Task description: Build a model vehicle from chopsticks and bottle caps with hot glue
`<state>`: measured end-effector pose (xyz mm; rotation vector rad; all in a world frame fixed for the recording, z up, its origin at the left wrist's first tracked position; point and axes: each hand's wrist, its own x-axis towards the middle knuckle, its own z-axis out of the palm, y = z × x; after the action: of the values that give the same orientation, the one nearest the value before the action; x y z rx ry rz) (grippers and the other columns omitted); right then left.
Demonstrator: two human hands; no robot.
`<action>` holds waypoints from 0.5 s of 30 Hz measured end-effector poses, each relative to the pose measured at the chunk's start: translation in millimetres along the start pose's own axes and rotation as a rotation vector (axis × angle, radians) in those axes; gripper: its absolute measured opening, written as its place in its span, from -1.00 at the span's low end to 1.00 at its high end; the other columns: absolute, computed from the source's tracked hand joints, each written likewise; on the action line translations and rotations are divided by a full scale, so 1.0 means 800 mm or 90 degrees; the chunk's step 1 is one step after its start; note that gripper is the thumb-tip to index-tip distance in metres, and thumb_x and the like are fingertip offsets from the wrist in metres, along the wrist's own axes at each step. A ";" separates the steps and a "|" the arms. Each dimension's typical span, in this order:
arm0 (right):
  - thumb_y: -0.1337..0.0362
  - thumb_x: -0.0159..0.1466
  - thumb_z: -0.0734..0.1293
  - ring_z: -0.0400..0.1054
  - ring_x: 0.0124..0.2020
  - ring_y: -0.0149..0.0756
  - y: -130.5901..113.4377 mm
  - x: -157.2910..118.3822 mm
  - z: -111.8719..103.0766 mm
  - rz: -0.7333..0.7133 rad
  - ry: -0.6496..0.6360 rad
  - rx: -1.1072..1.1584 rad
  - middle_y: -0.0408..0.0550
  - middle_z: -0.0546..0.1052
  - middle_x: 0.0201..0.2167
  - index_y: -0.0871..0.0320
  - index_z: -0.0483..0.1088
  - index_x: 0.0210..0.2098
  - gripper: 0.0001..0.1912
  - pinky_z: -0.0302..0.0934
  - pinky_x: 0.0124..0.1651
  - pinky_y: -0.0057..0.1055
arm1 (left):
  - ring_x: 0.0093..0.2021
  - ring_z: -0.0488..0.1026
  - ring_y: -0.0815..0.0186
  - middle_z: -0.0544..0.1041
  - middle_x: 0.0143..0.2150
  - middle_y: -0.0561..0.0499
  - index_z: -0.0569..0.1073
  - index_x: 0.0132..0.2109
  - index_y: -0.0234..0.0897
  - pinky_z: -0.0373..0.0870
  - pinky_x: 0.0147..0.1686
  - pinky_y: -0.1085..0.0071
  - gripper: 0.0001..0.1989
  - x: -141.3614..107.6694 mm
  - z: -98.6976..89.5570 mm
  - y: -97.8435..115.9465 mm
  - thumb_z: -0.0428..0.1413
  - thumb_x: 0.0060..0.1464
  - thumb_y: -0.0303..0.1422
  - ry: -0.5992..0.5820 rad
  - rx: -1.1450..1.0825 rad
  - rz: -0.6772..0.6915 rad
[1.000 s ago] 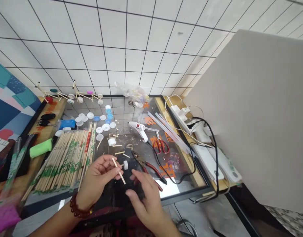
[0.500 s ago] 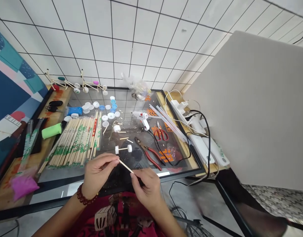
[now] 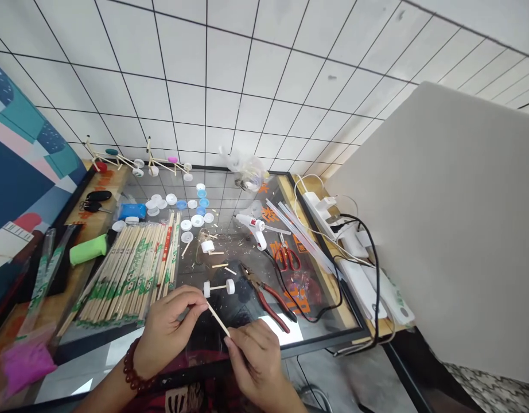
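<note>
Stick (image 3: pixel 218 319) slants upper-left to lower-right; left hand (image 3: pixel 167 326), right hand (image 3: pixel 260 354) fingers (image 3: pixel 244 335) pinching opposite ends.

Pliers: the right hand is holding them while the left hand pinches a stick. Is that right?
Not quite: in the head view, the pliers lie on the table; the right hand pinches one end of the stick. The left hand does pinch the other.

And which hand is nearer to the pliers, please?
Right. The right hand is close in front of the pliers; the left hand is farther off, to their left.
</note>
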<state>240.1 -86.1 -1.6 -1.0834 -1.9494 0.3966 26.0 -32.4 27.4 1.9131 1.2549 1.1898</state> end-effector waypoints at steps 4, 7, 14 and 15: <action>0.46 0.36 0.29 0.45 -0.45 -0.32 0.004 0.000 0.011 0.018 -0.005 0.020 -0.09 0.61 -0.40 0.14 0.46 -0.10 -0.82 0.19 -0.30 -0.34 | -0.31 0.50 0.39 0.52 -0.31 0.07 0.42 -0.25 -0.21 0.44 -0.28 0.52 -0.86 0.000 -0.002 -0.009 0.06 0.31 -0.49 -0.076 -0.001 -0.006; 0.42 0.39 0.25 0.42 -0.46 -0.33 0.002 0.001 0.013 0.047 -0.032 0.047 -0.11 0.58 -0.44 0.11 0.44 -0.18 -0.85 0.17 -0.32 -0.36 | -0.34 0.43 0.38 0.44 -0.32 0.06 0.32 -0.24 -0.20 0.37 -0.33 0.50 -0.85 -0.003 -0.004 -0.015 -0.03 0.33 -0.51 -0.098 0.027 0.028; 0.17 0.47 0.23 0.35 -0.54 -0.42 -0.009 0.004 0.019 0.269 -0.133 0.296 -0.17 0.49 -0.59 0.13 0.41 -0.45 -0.63 0.18 -0.40 -0.49 | -0.39 0.35 0.36 0.38 -0.31 0.04 0.22 -0.21 -0.19 0.29 -0.39 0.46 -0.79 -0.018 -0.006 -0.024 -0.10 0.24 -0.63 -0.091 0.115 0.143; 0.15 0.48 0.24 0.33 -0.56 -0.43 -0.009 0.004 0.022 0.321 -0.132 0.329 -0.18 0.48 -0.61 0.13 0.41 -0.47 -0.60 0.17 -0.43 -0.51 | -0.39 0.35 0.36 0.38 -0.31 0.04 0.23 -0.21 -0.19 0.29 -0.39 0.46 -0.78 -0.021 -0.008 -0.023 -0.10 0.23 -0.64 -0.088 0.119 0.156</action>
<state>221.3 -85.7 -6.0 -1.2011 -1.5808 1.2541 9.5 -40.3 9.0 2.2985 1.1146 1.0660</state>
